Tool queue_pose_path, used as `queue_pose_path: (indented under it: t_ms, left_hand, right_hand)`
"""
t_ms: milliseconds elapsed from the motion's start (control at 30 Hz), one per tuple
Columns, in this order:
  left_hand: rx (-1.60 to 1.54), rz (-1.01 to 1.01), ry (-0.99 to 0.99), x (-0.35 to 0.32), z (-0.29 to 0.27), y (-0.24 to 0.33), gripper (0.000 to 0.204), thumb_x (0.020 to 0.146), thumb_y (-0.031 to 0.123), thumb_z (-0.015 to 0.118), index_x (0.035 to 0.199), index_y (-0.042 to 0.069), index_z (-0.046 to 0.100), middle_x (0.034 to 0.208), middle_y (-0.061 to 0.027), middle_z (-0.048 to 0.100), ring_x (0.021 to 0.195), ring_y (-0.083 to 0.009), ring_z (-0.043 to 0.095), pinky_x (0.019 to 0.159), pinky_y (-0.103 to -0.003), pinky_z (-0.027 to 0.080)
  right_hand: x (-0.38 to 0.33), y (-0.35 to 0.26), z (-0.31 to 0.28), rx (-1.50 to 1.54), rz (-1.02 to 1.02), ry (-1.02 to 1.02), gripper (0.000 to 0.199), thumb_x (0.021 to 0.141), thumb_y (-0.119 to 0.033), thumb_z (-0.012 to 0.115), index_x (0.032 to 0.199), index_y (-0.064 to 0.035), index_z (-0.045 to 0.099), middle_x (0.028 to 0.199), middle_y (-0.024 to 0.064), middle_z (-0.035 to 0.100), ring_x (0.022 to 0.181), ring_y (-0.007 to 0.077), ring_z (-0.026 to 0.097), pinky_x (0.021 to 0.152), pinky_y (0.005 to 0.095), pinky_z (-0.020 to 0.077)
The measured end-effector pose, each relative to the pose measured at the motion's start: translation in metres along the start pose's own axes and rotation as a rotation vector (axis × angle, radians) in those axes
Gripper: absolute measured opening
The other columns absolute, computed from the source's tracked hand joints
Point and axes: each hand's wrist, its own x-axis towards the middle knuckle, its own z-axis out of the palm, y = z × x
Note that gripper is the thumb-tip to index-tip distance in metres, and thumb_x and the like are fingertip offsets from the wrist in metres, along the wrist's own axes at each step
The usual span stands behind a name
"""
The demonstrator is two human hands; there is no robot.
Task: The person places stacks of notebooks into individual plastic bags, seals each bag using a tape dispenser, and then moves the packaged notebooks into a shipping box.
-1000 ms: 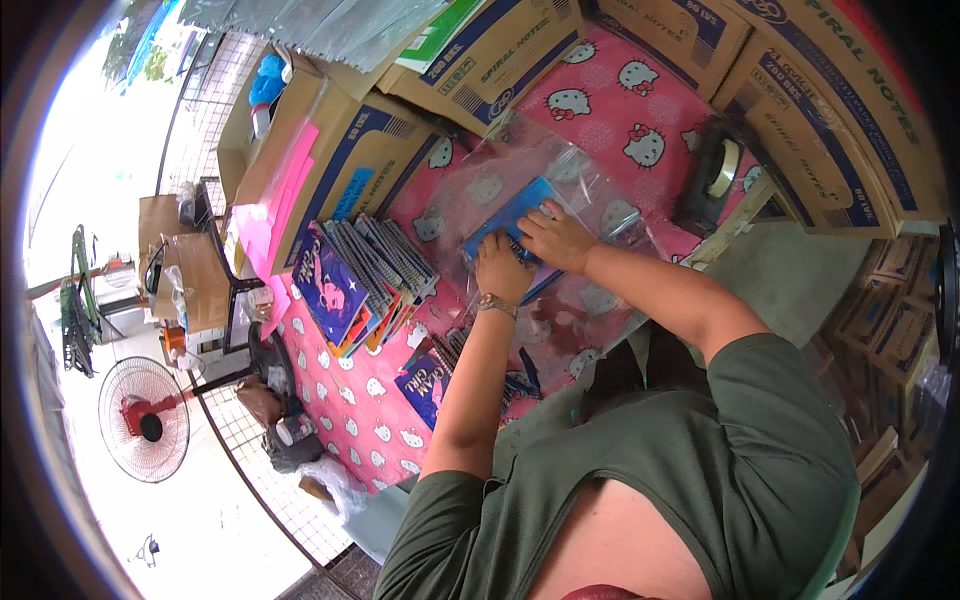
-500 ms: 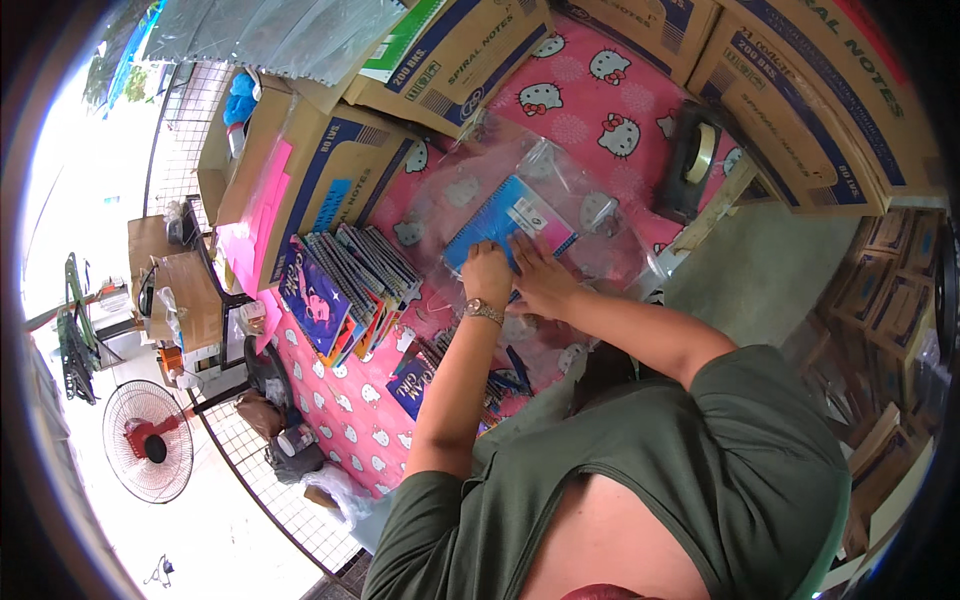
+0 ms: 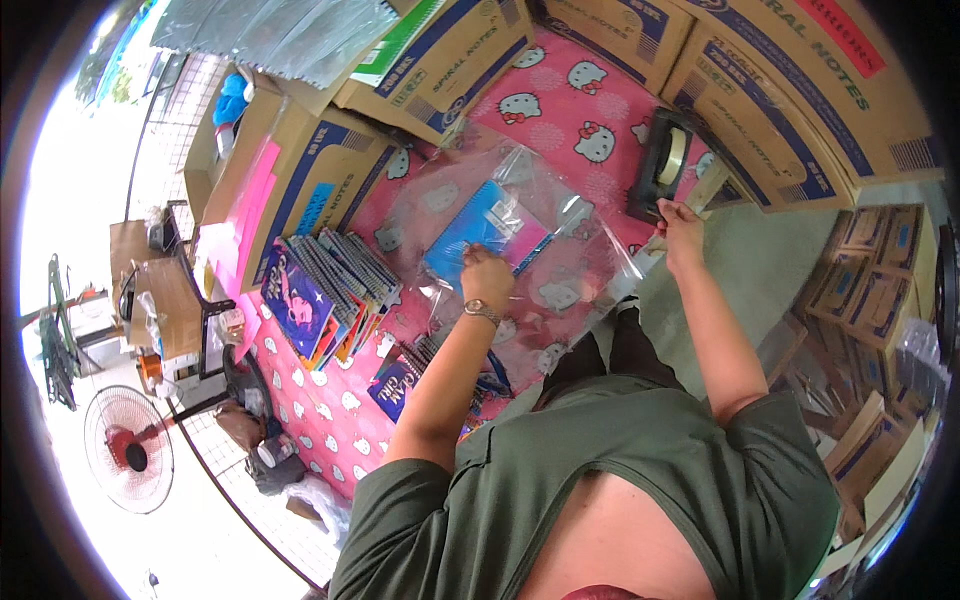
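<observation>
A blue and pink spiral notebook lies on a large sheet of clear plastic film. With its fingers bunched together, my left hand presses down on the notebook's near side; whatever is pinched there is too small to make out. My right hand is at the near end of a black tape dispenser, thumb and fingers closed at its tip. A roll of tape sits in the dispenser. Any strip between those fingers cannot be seen.
Spiral notebooks stand in a leaning row at left, with another stack nearer me. Cardboard boxes line the far and right sides of the pink-covered table. A fan stands at far left.
My right hand has left the notebook and moved right to the tape dispenser. My left hand stays on the notebook. The whole view has shifted slightly.
</observation>
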Motion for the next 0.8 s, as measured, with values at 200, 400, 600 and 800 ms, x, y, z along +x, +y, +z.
queue_pose_path:
  t_ms: [200,400,600,800]
  left_hand:
    - [-0.041,-0.001,-0.257,-0.012,-0.039,0.001,0.096,0.084,0.05,0.061,0.136,-0.022,0.025,0.137,-0.042,0.034,0.13,-0.0448,0.041,0.097,-0.042,0.047]
    - [-0.117,-0.02,-0.156,-0.022,-0.009,-0.004,0.092,0.082,0.047,0.064,0.14,-0.014,0.027,0.142,-0.0347,0.034,0.135,-0.0412,0.036,0.104,-0.042,0.041]
    - [-0.31,-0.024,0.072,-0.036,0.011,-0.002,0.079,0.081,0.043,0.065,0.138,-0.006,0.04,0.142,-0.0296,0.039,0.133,-0.0394,0.04,0.109,-0.046,0.034]
    - [-0.434,-0.044,0.202,-0.048,0.035,-0.004,0.074,0.083,0.041,0.065,0.139,-0.002,0.041,0.141,-0.0274,0.042,0.132,-0.0387,0.041,0.11,-0.046,0.033]
  right_hand:
    - [-0.051,0.037,0.008,0.31,-0.195,0.067,0.007,0.091,-0.011,0.064,0.091,-0.0045,0.062,0.078,0.0,0.054,0.066,0.0103,0.051,0.056,0.0225,0.0446]
    - [-0.005,0.059,0.053,0.391,0.424,-0.78,0.004,0.091,-0.01,0.059,0.092,-0.0055,0.057,0.075,-0.0013,0.049,0.062,0.0074,0.044,0.052,0.0205,0.033]
    - [-0.026,0.018,0.238,-1.299,-0.767,-1.522,0.024,0.081,-0.026,0.07,0.078,-0.0027,0.069,0.073,0.0077,0.068,0.067,0.022,0.063,0.061,0.0369,0.0475]
    - [-0.045,0.022,0.27,-1.789,-0.863,-1.64,0.03,0.071,-0.03,0.078,0.084,-0.0039,0.071,0.084,0.0116,0.07,0.081,0.0303,0.067,0.071,0.0425,0.0521]
